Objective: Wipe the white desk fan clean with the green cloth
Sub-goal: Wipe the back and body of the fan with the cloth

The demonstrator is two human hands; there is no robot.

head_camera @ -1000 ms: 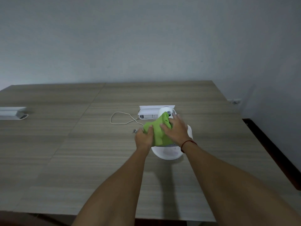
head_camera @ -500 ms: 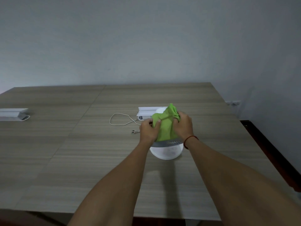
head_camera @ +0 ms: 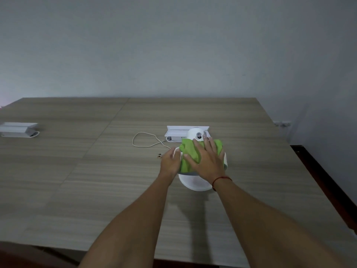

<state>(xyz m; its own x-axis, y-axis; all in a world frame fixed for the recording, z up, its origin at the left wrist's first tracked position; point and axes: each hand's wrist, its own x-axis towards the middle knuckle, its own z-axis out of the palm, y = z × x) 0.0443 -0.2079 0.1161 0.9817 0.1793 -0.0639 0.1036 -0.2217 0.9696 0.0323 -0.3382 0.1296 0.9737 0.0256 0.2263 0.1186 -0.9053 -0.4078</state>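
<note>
The white desk fan (head_camera: 195,183) stands on the wooden table, right of centre, its round base nearest me and its motor housing at the far side. A green cloth (head_camera: 188,154) lies spread over the fan's head. My right hand (head_camera: 207,159) presses flat on the cloth with fingers straight and spread. My left hand (head_camera: 170,161) holds the left rim of the fan's head, fingers curved round it. Most of the fan's grille is hidden under the cloth and my hands.
A white power strip box (head_camera: 181,132) sits just behind the fan, with a white cable (head_camera: 144,141) looping to its left and a small plug (head_camera: 159,156) on the table. Another white box (head_camera: 18,129) lies far left. The table's right edge (head_camera: 301,163) drops to the floor.
The cloth was bunched between both hands half a second ago; now it lies flat on the fan under my right palm. My left hand has shifted to the fan's left rim.
</note>
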